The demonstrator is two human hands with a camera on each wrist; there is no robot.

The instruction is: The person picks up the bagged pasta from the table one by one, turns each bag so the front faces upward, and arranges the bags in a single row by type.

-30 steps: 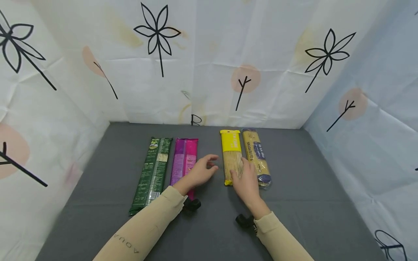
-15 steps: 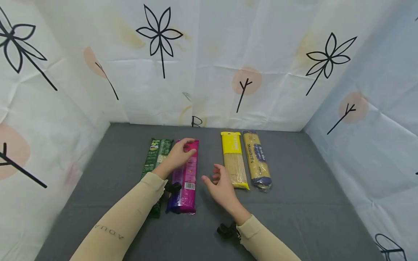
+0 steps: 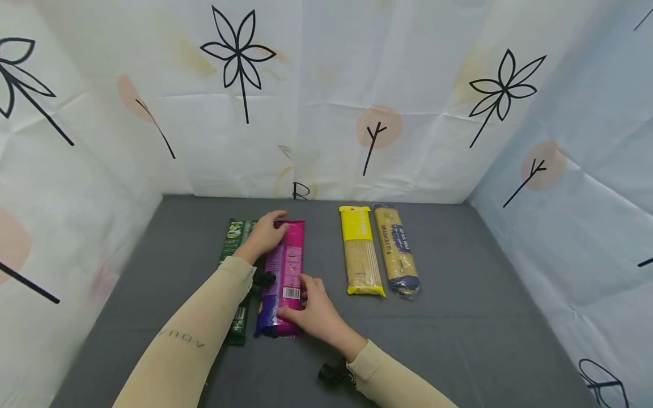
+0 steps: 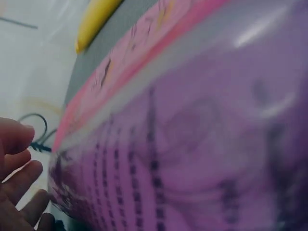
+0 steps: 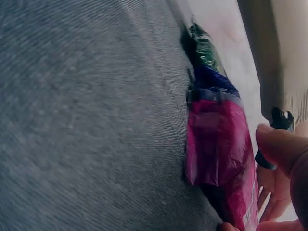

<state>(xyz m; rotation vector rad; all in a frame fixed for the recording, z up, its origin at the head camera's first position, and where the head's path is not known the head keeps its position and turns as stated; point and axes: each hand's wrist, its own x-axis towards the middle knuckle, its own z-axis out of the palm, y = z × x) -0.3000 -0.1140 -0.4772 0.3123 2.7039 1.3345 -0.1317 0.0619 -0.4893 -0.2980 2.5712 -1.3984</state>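
A pink-and-purple packet (image 3: 292, 255) lies lengthwise on the grey table, left of the middle. My left hand (image 3: 261, 237) is over its far end, fingers loosely bent; in the left wrist view that hand's fingers (image 4: 29, 175) are beside the packet's end, not wrapped round it. At the near right edge is my right hand (image 3: 320, 313), its thumb over the top face and its fingers along the side. The right wrist view shows the thumb (image 5: 281, 144) raised off the crinkled pink end (image 5: 219, 139). A dark green packet (image 3: 236, 233) lies to the left, partly hidden by my left arm.
To the right lie a yellow packet (image 3: 363, 263) with pale noodle sticks showing through, and a gold-and-navy spaghetti packet (image 3: 395, 246) alongside. White patterned cloth (image 3: 326, 113) encloses the back and sides of the grey table (image 3: 459, 283).
My right hand has left the yellow packet and moved left to the pink-and-purple one. My left hand has moved left and away from me, to that packet's far end.
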